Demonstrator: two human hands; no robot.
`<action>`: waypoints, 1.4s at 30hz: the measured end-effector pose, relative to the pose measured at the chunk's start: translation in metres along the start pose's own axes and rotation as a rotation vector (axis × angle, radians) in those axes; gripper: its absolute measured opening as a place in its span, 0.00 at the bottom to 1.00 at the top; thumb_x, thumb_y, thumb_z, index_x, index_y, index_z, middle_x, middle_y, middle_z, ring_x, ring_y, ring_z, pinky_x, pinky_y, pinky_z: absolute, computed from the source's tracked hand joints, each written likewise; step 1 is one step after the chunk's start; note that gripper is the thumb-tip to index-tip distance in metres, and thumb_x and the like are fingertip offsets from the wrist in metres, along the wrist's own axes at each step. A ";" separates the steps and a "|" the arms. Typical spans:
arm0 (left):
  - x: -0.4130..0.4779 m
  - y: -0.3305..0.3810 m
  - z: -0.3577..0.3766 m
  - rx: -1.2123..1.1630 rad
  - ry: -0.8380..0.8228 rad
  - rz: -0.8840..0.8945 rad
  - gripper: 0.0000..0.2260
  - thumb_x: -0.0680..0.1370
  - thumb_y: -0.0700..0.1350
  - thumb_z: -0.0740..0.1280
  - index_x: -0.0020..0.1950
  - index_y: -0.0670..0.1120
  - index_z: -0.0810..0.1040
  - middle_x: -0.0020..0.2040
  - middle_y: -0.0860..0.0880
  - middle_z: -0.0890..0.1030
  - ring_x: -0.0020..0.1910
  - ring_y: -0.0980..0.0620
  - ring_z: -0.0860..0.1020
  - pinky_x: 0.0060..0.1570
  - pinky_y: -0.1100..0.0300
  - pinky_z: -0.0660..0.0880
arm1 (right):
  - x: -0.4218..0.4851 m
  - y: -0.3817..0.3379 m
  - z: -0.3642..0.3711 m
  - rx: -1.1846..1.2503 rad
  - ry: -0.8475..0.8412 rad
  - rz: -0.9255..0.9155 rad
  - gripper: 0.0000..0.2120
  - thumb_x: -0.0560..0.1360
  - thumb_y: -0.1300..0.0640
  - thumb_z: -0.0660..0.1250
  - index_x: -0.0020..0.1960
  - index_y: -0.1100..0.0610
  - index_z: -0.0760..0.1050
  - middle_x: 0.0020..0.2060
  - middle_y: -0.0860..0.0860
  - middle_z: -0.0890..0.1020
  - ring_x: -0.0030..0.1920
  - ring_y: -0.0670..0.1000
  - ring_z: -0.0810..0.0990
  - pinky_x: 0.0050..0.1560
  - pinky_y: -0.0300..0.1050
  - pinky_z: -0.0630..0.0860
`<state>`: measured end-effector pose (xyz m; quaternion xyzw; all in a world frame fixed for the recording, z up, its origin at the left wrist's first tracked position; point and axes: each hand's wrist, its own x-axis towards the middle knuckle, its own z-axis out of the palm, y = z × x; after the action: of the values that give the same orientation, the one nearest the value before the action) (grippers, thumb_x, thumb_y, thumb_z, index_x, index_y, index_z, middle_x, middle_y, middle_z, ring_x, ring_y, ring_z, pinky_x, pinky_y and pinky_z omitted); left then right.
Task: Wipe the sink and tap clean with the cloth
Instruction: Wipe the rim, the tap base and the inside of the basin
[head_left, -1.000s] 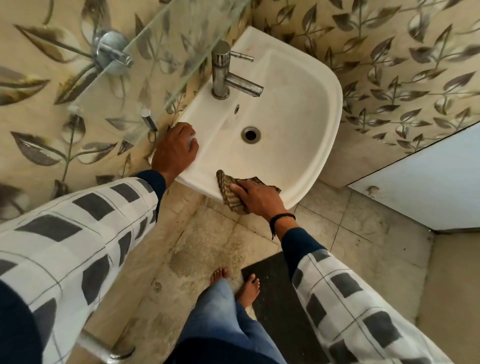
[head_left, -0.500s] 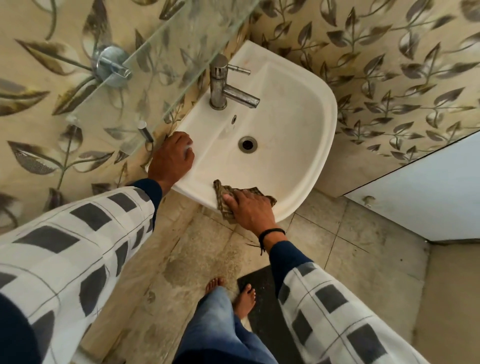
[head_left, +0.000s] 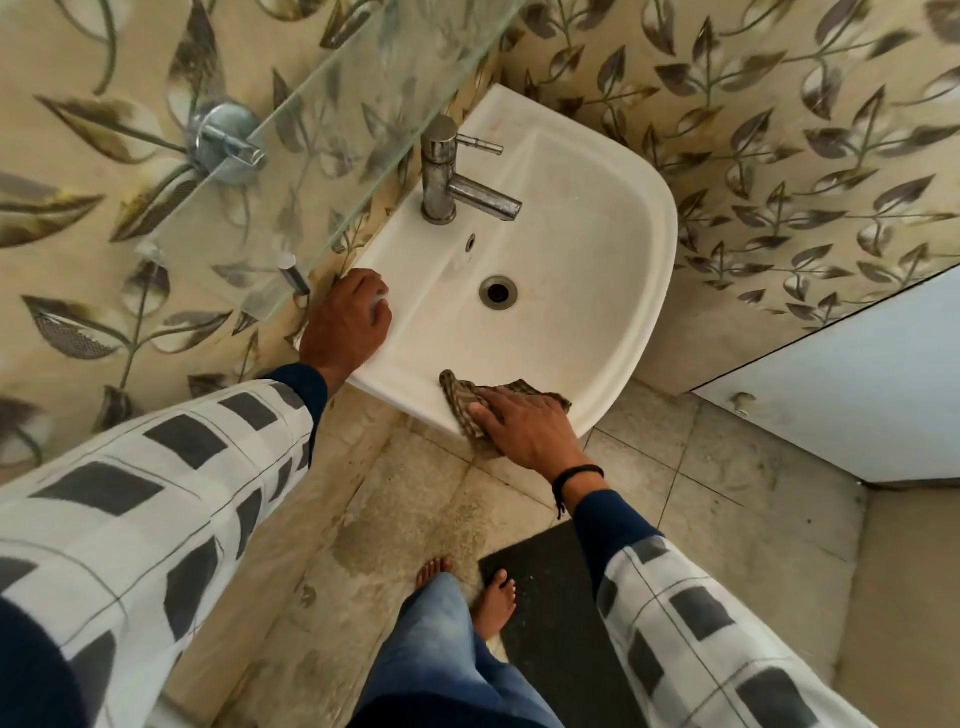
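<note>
Cloth (head_left: 464, 397) is on the front rim of the sink (head_left: 662, 260), draped over the edge nearest the person. Right hand (head_left: 530, 428) lies flat on it, fingers nearly straight, pressing it down rather than grasping. Left hand (head_left: 345, 325) is on the sink's ledge at the wall-side corner, fingers curled over the edge and holding it, probably as a brace. There's a pale spot at its fingertips and I can't tell what it is.

Progress, my read: this is rim work. The bowl behind the cloth has faint brownish film toward the far side and around the drain (head_left: 497, 292), so it likely needs a pass. Tap (head_left: 441, 171), at the back of the sink, looks dull and spotted, and the cloth is well apart from it, so I'd count it as not done. The ledge around the tap base is also open. Can't judge the rim under the cloth or the sink's underside.

Surface: glazed white ceramic, smooth, so the cloth should slide easily. The curved front lip means the cloth can slip off toward the floor.

Room:
- Glass shelf (head_left: 322, 156) hangs above the sink's wall side, close over the left hand, on a chrome bracket (head_left: 223, 143).
- Leaf-pattern wall tiles (head_left: 805, 156) are behind and beyond the sink.
- Stained floor tiles (head_left: 415, 519) are below it, with a dark mat (head_left: 550, 597) under the person's bare feet (head_left: 496, 597).
- A pale door panel (head_left: 857, 389) is off to the side away from the shelf.
</note>
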<state>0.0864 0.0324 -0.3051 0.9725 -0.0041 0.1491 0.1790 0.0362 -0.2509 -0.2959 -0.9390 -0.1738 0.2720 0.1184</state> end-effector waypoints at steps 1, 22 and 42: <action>0.000 0.000 0.000 -0.001 0.001 0.006 0.07 0.77 0.41 0.64 0.53 0.40 0.79 0.55 0.45 0.79 0.53 0.43 0.76 0.62 0.49 0.69 | 0.001 -0.001 -0.001 -0.022 0.019 0.032 0.31 0.79 0.32 0.39 0.74 0.43 0.65 0.71 0.49 0.72 0.70 0.54 0.70 0.69 0.55 0.63; 0.000 0.001 0.000 -0.030 0.003 0.007 0.07 0.76 0.39 0.64 0.52 0.40 0.78 0.53 0.42 0.80 0.53 0.40 0.77 0.63 0.48 0.69 | -0.028 0.004 0.026 0.064 0.375 0.453 0.29 0.83 0.39 0.40 0.80 0.50 0.51 0.79 0.59 0.40 0.77 0.64 0.34 0.77 0.63 0.40; 0.000 0.000 -0.001 -0.071 -0.020 -0.028 0.10 0.77 0.42 0.61 0.52 0.39 0.78 0.55 0.42 0.79 0.53 0.40 0.77 0.61 0.46 0.73 | -0.040 -0.020 0.052 0.596 0.534 0.481 0.32 0.84 0.45 0.45 0.78 0.61 0.34 0.75 0.58 0.29 0.77 0.60 0.34 0.78 0.58 0.46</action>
<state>0.0857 0.0326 -0.3044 0.9669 0.0026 0.1367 0.2153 -0.0297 -0.2414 -0.3139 -0.9150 0.1709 0.0786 0.3570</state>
